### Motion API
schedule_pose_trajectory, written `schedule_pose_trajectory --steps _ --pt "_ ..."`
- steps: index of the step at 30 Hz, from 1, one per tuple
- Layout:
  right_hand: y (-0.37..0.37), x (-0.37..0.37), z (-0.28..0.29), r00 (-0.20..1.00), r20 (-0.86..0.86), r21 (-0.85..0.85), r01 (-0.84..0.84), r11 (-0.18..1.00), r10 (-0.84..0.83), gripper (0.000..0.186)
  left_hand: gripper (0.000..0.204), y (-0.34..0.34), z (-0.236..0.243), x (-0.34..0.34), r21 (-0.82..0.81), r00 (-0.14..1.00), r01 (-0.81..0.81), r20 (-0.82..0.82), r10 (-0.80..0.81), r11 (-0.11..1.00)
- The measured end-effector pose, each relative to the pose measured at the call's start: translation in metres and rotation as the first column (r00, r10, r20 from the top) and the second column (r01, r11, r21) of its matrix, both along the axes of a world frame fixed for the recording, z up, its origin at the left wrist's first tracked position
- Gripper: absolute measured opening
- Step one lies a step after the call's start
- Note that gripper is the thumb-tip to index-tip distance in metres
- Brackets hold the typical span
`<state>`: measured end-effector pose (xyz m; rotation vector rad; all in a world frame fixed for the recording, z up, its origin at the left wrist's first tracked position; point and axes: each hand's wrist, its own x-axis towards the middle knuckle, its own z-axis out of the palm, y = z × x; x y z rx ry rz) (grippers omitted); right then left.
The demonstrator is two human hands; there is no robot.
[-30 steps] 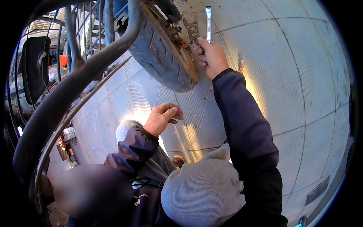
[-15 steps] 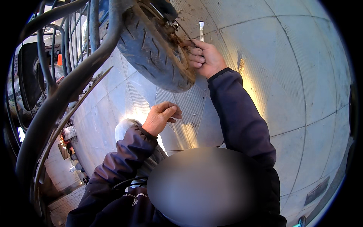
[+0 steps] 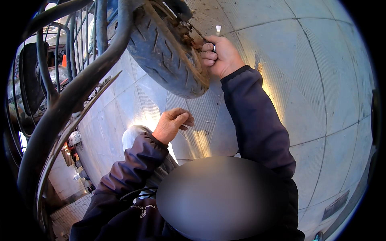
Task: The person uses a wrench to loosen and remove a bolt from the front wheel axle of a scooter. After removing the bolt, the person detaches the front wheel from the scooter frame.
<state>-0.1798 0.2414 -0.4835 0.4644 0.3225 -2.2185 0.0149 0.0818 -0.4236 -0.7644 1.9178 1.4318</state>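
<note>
A worn, dusty black tyre (image 3: 167,56) is at the upper middle, with rusty brown hub parts (image 3: 192,34) on its right side. At that side my right hand (image 3: 225,56) is closed, thumb and fingers pinching the end of a thin dark rod (image 3: 200,35) that runs to the hub. Its curled fingers hide what else they may touch. My left hand (image 3: 171,125) hangs in a loose curl over my knee, apart from the wheel, and nothing shows in it. Beyond my right hand a brush (image 3: 218,29) with pale bristles lies on the floor, mostly covered.
Thick dark metal tubes (image 3: 76,80) and thin bars (image 3: 86,38) curve along the left, close to the wheel. A long splintered strip (image 3: 72,124) runs below them. Grey patterned tiles (image 3: 305,72) make up the floor. Mixed small items (image 3: 76,160) lie at the far left.
My right hand has shifted slightly at the hub, and its fingers are curled a little differently. More of the brush's handle is now covered. My left hand has stayed put.
</note>
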Motion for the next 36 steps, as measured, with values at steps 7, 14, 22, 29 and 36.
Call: schedule_pose_trajectory --steps 7,14,22,29,36 --pt "-0.005 0.004 -0.004 0.998 0.028 -0.166 0.068 0.984 -0.064 0.019 0.024 -0.001 0.0 0.0 -0.004 1.0 0.012 -0.004 -0.012 1.0" --pt "-0.016 -0.008 0.006 0.998 0.061 -0.143 0.04 0.989 -0.031 0.018 0.025 0.0 0.002 -0.003 -0.035 1.0 0.006 0.006 -0.005 0.999" --pt "-0.028 -0.012 0.019 0.993 0.115 -0.062 0.031 0.998 -0.024 0.019 0.024 0.002 -0.004 -0.006 -0.045 1.0 -0.009 0.021 0.01 0.999" --pt "-0.012 -0.005 0.006 0.994 -0.012 -0.019 -0.109 0.994 0.109 0.025 0.02 -0.011 0.0 -0.014 -0.088 0.98 -0.187 -0.087 0.179 0.978" --pt "-0.01 -0.005 0.01 0.995 -0.001 -0.033 -0.101 0.994 0.101 0.026 0.023 -0.035 0.018 -0.037 -0.105 0.82 -0.439 -0.453 0.35 0.892"
